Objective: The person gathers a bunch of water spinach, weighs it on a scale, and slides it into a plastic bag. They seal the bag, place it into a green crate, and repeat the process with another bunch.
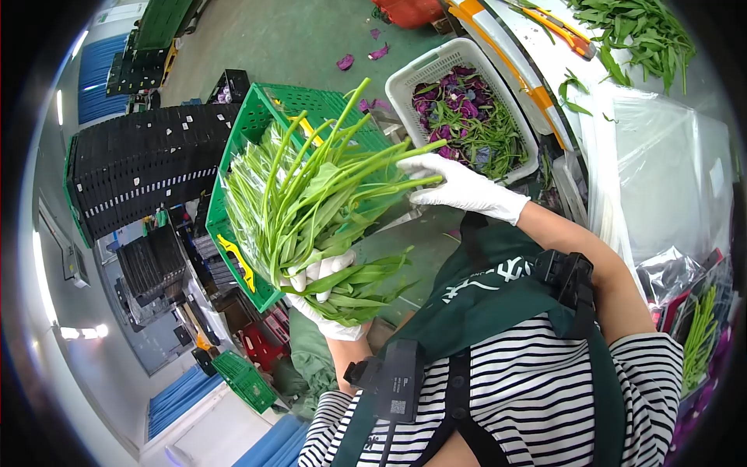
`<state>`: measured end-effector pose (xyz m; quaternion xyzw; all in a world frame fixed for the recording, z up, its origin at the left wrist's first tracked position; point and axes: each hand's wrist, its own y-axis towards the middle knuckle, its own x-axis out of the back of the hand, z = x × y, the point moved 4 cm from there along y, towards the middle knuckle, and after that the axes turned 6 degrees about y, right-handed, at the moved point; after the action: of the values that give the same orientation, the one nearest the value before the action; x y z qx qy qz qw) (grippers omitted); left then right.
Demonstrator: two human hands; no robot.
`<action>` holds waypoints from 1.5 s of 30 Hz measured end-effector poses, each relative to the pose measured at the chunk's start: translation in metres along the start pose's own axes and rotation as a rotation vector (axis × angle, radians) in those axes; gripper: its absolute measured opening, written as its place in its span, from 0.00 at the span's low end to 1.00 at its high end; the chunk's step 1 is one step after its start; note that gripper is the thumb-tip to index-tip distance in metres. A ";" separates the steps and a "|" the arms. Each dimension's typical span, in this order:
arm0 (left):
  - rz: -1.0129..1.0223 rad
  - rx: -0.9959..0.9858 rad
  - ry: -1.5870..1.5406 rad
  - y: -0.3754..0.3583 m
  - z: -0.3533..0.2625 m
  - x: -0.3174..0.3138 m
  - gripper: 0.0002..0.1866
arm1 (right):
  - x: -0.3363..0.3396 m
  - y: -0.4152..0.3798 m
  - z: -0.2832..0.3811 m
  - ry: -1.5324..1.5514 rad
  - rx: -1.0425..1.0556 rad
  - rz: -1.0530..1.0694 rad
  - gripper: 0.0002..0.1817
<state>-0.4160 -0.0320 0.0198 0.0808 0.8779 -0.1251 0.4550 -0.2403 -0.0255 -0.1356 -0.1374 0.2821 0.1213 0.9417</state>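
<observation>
A bunch of long-stemmed water spinach [311,202] spreads in front of me, its leaves low and its cut stems pointing up and to the right. My left hand [319,284], in a white glove, is wrapped round the leafy part. At the stem ends is my right hand [463,187], also gloved, with fingers and thumb curled around a stem tip. Behind the bunch stands a green plastic crate [257,117], holding more greens in clear plastic bags [261,159]. The bunch hides part of the crate, and leaves cover some left fingers.
A white basket [401,86] of purple and green trimmings stands beyond my right hand. On the white table [545,70] at right lie loose greens [646,39], an orange cutter [572,39] and clear plastic bags [669,171]. Stacked black crates [148,163] fill the left.
</observation>
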 end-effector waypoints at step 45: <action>0.947 0.311 2.653 0.015 -0.027 -0.002 0.10 | 0.048 -0.019 0.104 -0.534 0.413 -0.403 0.06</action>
<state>-0.4316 -0.0103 0.0342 0.4675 0.5150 0.1106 -0.7099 -0.1435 -0.0021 -0.0753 0.0386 0.0131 -0.0937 0.9948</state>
